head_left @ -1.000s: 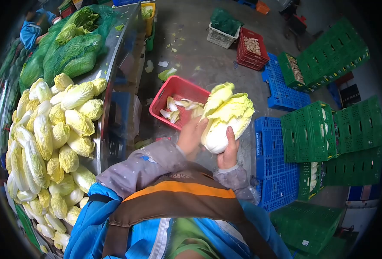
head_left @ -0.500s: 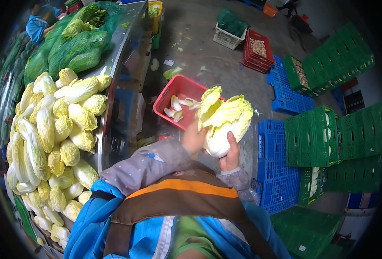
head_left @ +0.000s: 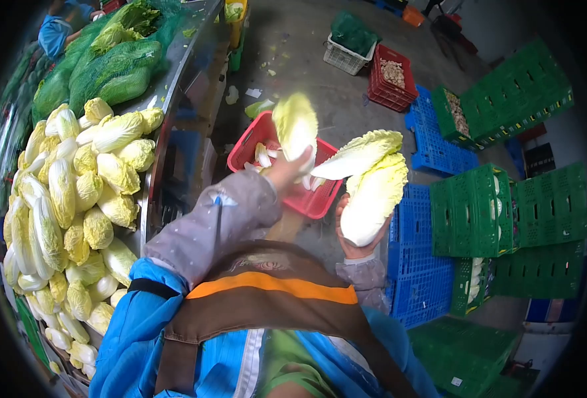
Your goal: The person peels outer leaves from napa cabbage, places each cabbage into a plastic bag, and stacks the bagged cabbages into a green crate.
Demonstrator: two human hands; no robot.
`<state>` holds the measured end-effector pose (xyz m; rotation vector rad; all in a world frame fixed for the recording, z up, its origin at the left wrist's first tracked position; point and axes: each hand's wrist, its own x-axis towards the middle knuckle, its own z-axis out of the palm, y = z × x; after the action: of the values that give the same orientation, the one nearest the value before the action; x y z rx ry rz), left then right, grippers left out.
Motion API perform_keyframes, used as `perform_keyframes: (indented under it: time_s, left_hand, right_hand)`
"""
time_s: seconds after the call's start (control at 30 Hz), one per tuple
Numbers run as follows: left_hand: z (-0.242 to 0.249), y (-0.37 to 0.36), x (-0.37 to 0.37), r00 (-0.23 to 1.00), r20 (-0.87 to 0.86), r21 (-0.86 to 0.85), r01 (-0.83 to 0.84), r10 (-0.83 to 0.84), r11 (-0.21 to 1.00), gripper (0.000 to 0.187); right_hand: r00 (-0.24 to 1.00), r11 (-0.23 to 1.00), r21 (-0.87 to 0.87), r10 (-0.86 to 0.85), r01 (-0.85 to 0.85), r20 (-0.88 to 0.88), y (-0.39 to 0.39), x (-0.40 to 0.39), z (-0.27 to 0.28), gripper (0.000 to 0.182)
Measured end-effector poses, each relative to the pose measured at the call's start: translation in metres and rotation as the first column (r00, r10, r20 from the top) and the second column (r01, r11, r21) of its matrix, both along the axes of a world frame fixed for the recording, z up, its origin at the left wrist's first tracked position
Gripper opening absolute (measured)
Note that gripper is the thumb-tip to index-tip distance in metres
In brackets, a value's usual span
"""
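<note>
The right hand (head_left: 354, 247) is closed around the base of a napa cabbage (head_left: 375, 192), holding it upright above the blue crates (head_left: 426, 265). The left hand (head_left: 281, 174) pinches a loose cabbage leaf (head_left: 294, 126) over the red basket (head_left: 250, 142), beside the table (head_left: 174, 86) piled with cabbages (head_left: 74, 199).

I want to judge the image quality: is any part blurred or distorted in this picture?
Head view: strong fisheye bending with dark corners; the torn leaf in the left hand is motion-blurred; the cabbage in the right hand stays fairly sharp.
</note>
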<state>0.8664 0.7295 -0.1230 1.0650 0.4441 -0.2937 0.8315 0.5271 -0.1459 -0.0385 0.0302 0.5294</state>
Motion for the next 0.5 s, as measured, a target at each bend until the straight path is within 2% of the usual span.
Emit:
perform_keyframes:
  time_s: [0.03,0.07,0.1,0.13,0.17,0.2,0.23,0.27,0.3,0.33,0.37,0.43,0.47,0.5]
  left_hand:
    - [0.007,-0.006,-0.01,0.991,-0.045,-0.084,0.123,-0.127,0.989,0.049]
    - [0.01,-0.012,-0.019,0.955,-0.064,-0.169,0.274,-0.288,0.947,0.056]
    - [0.014,-0.019,-0.029,0.894,-0.072,-0.254,0.413,-0.443,0.875,0.062]
    - [0.021,-0.026,-0.041,0.874,0.097,-0.368,0.476,-0.476,0.799,0.063]
    - [0.018,-0.037,-0.039,0.891,0.194,-0.316,0.453,-0.411,0.834,0.066]
    - [0.015,-0.035,-0.039,0.912,0.191,-0.344,0.408,-0.362,0.846,0.07]
    - [0.014,-0.033,-0.037,0.931,0.191,-0.371,0.361,-0.309,0.856,0.075]
    - [0.013,-0.035,-0.037,0.931,0.195,-0.37,0.36,-0.307,0.856,0.075]
    - [0.011,-0.038,-0.039,0.923,0.32,-0.158,0.272,-0.211,0.949,0.077]
    - [0.009,-0.039,-0.04,0.879,0.454,0.045,0.138,-0.143,0.989,0.08]
    - [0.006,-0.04,-0.041,0.881,0.452,0.043,0.139,-0.143,0.989,0.08]
    - [0.003,-0.041,-0.043,0.859,0.484,0.361,-0.022,-0.167,0.932,0.08]
    - [0.003,-0.042,-0.044,0.858,0.484,0.362,-0.016,-0.173,0.932,0.08]
    - [0.005,-0.042,-0.044,0.846,0.494,0.424,-0.032,-0.201,0.905,0.072]
  right_hand:
    - [0.985,0.962,-0.24,-0.095,0.128,0.143,0.0,-0.001,-0.002,0.075]
    - [0.956,0.896,-0.351,-0.207,0.27,0.208,-0.008,0.004,-0.028,0.068]
    - [0.956,0.897,-0.348,-0.209,0.271,0.205,-0.009,0.006,-0.027,0.068]
    - [0.932,0.818,-0.499,-0.117,0.287,0.344,-0.01,0.007,-0.025,0.071]
    - [0.889,0.708,-0.628,0.001,0.322,0.458,-0.012,0.008,-0.022,0.074]
    - [0.874,0.704,-0.652,0.093,0.281,0.477,-0.014,0.011,-0.016,0.068]
    - [0.873,0.704,-0.653,0.097,0.28,0.479,-0.013,0.012,-0.011,0.068]
    - [0.911,0.702,-0.664,0.055,0.257,0.41,-0.006,0.011,0.006,0.066]
    - [0.943,0.701,-0.674,0.007,0.233,0.333,-0.001,0.008,0.016,0.064]
    - [0.96,0.841,-0.515,-0.017,0.165,0.281,-0.002,0.004,0.016,0.058]
    - [0.961,0.841,-0.516,-0.017,0.164,0.277,0.004,0.002,0.018,0.058]
    - [0.952,0.684,-0.674,-0.101,0.278,0.29,0.025,-0.001,0.02,0.052]
    - [0.943,0.624,-0.714,-0.135,0.318,0.303,0.03,0.0,0.016,0.048]
    - [0.942,0.623,-0.713,-0.139,0.322,0.304,0.032,-0.001,0.016,0.048]
